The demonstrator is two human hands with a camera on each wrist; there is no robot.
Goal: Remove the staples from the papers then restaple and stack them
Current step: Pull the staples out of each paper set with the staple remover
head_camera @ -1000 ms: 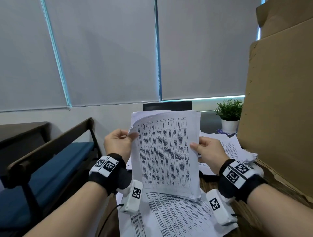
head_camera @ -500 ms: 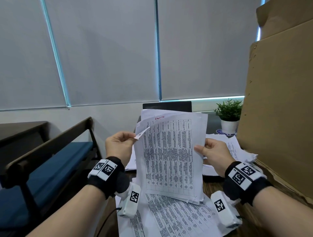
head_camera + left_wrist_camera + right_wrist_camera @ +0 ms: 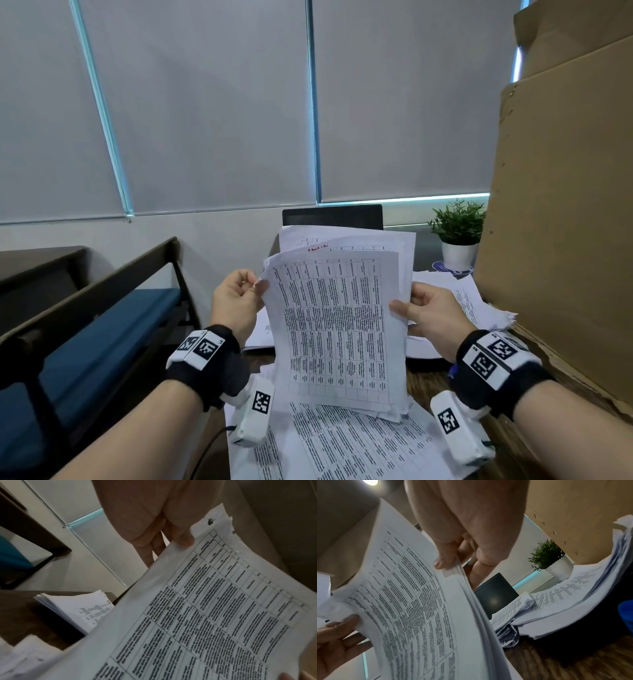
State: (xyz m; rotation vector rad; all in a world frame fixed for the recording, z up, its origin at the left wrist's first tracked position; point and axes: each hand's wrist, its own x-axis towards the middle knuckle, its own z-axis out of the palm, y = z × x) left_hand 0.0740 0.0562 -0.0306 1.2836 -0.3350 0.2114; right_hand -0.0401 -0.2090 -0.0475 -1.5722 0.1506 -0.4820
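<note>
I hold a sheaf of printed table pages (image 3: 339, 325) upright above the desk. My left hand (image 3: 239, 298) pinches the torn top-left corner (image 3: 211, 522) of the front sheet, where a ragged staple hole shows. My right hand (image 3: 424, 313) grips the sheaf's right edge (image 3: 453, 566), thumb on the front and fingers behind. The back sheets stand higher than the front one and carry red writing (image 3: 317, 248). No staple or stapler is in sight.
More printed sheets (image 3: 342, 442) lie flat under the sheaf. Messy paper piles (image 3: 479, 305) lie at the right and another pile (image 3: 82, 609) at the left. A potted plant (image 3: 457, 236), a dark screen (image 3: 332, 216) and a big cardboard box (image 3: 561, 205) stand behind; a blue bench (image 3: 85, 342) is left.
The front sheet has slid down against the back sheets, baring their tops. My left hand still pinches the top-left corner, and my right hand has moved slightly right along the edge.
</note>
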